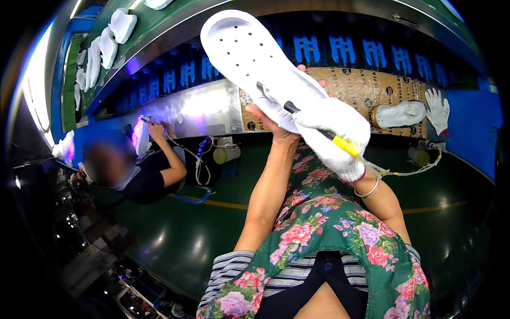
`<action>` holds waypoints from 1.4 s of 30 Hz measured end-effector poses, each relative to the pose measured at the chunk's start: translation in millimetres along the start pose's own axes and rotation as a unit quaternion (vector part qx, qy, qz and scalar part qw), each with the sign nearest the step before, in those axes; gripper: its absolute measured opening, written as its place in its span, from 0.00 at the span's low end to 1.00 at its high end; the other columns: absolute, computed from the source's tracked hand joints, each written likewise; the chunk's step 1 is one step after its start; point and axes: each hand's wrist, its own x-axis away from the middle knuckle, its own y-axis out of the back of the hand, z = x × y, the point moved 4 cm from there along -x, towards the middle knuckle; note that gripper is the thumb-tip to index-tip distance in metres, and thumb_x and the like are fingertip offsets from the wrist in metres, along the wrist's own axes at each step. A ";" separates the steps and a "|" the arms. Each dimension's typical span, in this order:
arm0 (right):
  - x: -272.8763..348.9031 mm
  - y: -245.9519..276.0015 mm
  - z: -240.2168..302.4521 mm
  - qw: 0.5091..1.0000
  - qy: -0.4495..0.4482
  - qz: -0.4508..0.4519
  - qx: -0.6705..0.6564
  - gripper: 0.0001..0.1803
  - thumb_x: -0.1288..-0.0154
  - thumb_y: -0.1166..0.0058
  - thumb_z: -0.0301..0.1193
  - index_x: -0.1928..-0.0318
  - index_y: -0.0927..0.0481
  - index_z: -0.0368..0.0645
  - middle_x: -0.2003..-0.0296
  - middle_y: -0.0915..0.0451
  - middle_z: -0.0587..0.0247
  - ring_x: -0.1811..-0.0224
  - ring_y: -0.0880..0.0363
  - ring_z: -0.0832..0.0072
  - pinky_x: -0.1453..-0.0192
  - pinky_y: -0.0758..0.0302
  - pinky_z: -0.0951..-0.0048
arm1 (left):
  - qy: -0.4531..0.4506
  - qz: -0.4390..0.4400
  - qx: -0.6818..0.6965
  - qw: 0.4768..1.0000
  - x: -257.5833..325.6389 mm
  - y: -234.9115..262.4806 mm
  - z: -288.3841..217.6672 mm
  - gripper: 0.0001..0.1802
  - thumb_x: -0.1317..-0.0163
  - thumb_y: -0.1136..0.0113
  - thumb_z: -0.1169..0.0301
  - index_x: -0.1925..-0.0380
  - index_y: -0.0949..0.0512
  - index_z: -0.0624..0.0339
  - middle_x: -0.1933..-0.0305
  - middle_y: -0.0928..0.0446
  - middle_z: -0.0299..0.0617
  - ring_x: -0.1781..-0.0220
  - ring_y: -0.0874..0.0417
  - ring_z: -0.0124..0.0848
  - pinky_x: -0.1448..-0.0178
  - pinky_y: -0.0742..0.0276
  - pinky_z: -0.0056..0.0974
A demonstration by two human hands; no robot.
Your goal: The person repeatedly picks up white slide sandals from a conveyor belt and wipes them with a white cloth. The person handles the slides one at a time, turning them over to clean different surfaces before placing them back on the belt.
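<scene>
The person's bare left hand [285, 136] supports a white shoe sole [239, 50] from beneath, above the near edge of the worktop [215, 106]. Its fingers pinch the piece between them, the thumb along the left edge and the fingertips [322, 83] showing at the right edge. The rounded, perforated end points up and to the left.

The right hand [334, 127], in a white knitted glove, has its fingers curled around a black-and-yellow pen-like tool [345, 144]. The tool's dark tip lies over the sole's near part; whether it touches the surface is hard to tell from here.

To the right, a second white sole [402, 114] rests on printed cardboard [345, 82], with a spare white glove [438, 110] just beside it. At left, a co-worker's hand [155, 131] holds another pale sole [140, 137] in violet light.
</scene>
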 end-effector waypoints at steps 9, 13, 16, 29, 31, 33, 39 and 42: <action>0.3 5.8 19.4 0.924 0.199 -0.052 0.324 0.16 0.39 0.35 0.19 0.50 0.12 0.42 0.54 0.12 0.59 0.49 0.14 0.67 0.42 0.21 0.67 | 0.022 0.053 0.058 0.997 -14.7 1.9 6.4 0.68 0.55 0.44 0.17 0.25 0.42 0.56 0.30 0.29 0.50 0.35 0.24 0.61 0.35 0.27 0.76; 8.0 5.3 26.7 0.851 0.275 0.029 0.447 0.26 0.36 0.36 0.27 0.37 0.23 0.46 0.38 0.24 0.55 0.34 0.26 0.62 0.30 0.33 0.63 | 0.058 0.077 0.043 0.994 -17.1 -1.6 9.8 0.68 0.56 0.45 0.16 0.25 0.40 0.54 0.29 0.29 0.46 0.34 0.24 0.60 0.35 0.28 0.75; 3.7 -1.0 42.3 0.868 0.276 0.053 0.410 0.20 0.40 0.31 0.26 0.46 0.16 0.45 0.48 0.17 0.58 0.45 0.18 0.65 0.41 0.24 0.66 | 0.047 0.039 0.080 0.995 -11.6 5.0 7.5 0.68 0.59 0.43 0.16 0.26 0.38 0.53 0.32 0.27 0.54 0.33 0.25 0.61 0.35 0.28 0.74; 17.6 11.7 31.4 0.889 0.251 0.013 0.382 0.13 0.46 0.30 0.24 0.58 0.09 0.50 0.57 0.11 0.64 0.55 0.13 0.63 0.51 0.19 0.63 | 0.061 0.063 0.083 0.993 -23.5 1.0 -3.5 0.67 0.61 0.41 0.15 0.26 0.35 0.48 0.35 0.27 0.64 0.35 0.27 0.62 0.37 0.26 0.70; 17.7 -6.1 30.2 0.866 0.294 0.039 0.404 0.15 0.45 0.31 0.24 0.55 0.10 0.51 0.54 0.11 0.63 0.51 0.13 0.63 0.48 0.20 0.62 | 0.076 0.089 0.098 0.988 -24.3 -4.8 -1.8 0.67 0.61 0.41 0.15 0.26 0.35 0.49 0.35 0.27 0.63 0.36 0.27 0.60 0.37 0.26 0.70; 16.1 -11.7 40.6 0.879 0.259 0.042 0.397 0.15 0.45 0.30 0.25 0.55 0.10 0.51 0.54 0.11 0.64 0.51 0.13 0.65 0.49 0.20 0.64 | 0.101 0.131 0.111 0.980 -26.3 -17.0 -1.2 0.68 0.61 0.42 0.15 0.26 0.35 0.50 0.36 0.26 0.61 0.38 0.26 0.58 0.37 0.26 0.69; 20.6 29.0 26.4 0.894 0.225 -0.043 0.386 0.11 0.45 0.29 0.24 0.60 0.09 0.49 0.64 0.12 0.62 0.61 0.13 0.66 0.56 0.20 0.66 | 0.068 0.075 0.076 0.992 -23.3 -0.6 -3.3 0.69 0.57 0.46 0.15 0.25 0.39 0.55 0.32 0.30 0.59 0.38 0.25 0.58 0.42 0.21 0.70; 29.0 20.1 29.9 0.825 0.295 0.018 0.481 0.15 0.48 0.29 0.24 0.58 0.09 0.51 0.60 0.11 0.63 0.60 0.13 0.64 0.56 0.20 0.66 | 0.063 0.045 0.074 0.994 -22.0 3.3 -3.6 0.67 0.56 0.46 0.16 0.26 0.39 0.55 0.31 0.31 0.56 0.39 0.25 0.59 0.43 0.21 0.71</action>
